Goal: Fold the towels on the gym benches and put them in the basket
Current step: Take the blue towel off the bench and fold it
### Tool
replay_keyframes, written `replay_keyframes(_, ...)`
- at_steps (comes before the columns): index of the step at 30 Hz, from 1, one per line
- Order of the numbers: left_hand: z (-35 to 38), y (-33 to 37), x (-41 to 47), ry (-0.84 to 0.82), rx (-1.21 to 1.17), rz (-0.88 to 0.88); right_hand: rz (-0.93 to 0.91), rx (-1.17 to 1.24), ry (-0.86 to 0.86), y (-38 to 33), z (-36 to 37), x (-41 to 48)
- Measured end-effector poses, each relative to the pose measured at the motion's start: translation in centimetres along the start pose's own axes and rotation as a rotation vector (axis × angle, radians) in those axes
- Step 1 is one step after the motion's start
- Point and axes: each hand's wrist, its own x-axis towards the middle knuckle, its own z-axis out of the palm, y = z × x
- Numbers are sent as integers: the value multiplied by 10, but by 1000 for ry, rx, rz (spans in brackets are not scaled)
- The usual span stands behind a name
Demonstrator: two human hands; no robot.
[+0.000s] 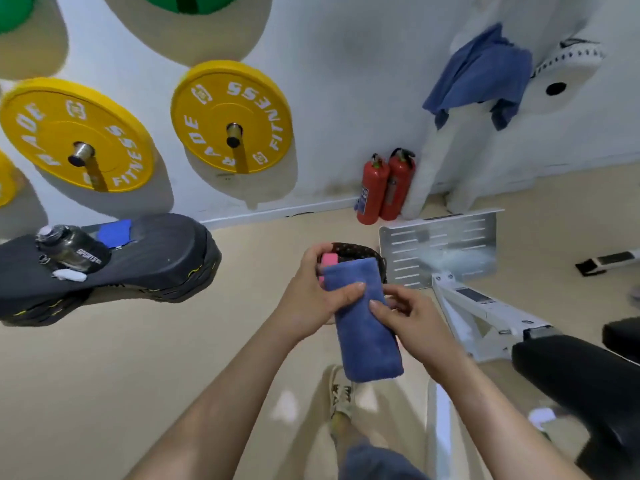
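A folded blue towel (363,327) hangs in front of me, held by both hands. My left hand (311,292) grips its upper left edge, thumb across the cloth. My right hand (408,317) pinches its right edge. Just beyond the towel's top sits the dark dotted basket (360,251) on the floor, with something pink (329,261) showing inside it. Another small folded blue towel (114,233) lies on the black bench (145,258) at the left. A loose blue towel (481,77) hangs over white equipment at the back right.
A dark water bottle (69,251) lies on the left bench. Two red fire extinguishers (384,187) stand by the wall. A white metal footplate (440,244) and frame sit right of the basket. A black padded bench (571,372) is at the right. Yellow weight plates (228,116) hang on the wall.
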Motion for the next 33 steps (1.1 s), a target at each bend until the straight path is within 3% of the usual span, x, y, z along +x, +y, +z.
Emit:
replay_keyframes(4,27,-35,59,-168,-126,-163,150,138,167,15,-1,81)
replay_keyframes(8,41,-77,153,-57,-160,-247,315,89,104,36,-6,186)
replay_keyframes(15,56,-185,315,-90,-57,-248,477,-125,160,145,-1,370)
replay_keyframes(21,74,-346,444,-193,603,-114,528,-379,184,295,24,502)
replay_keyframes(27,100,-428,501,-341,887,-30,507,-475,193,399,51,559)
replay_keyframes(33,110,-456,523,-447,1095,79,553,-579,209,437,58,572)
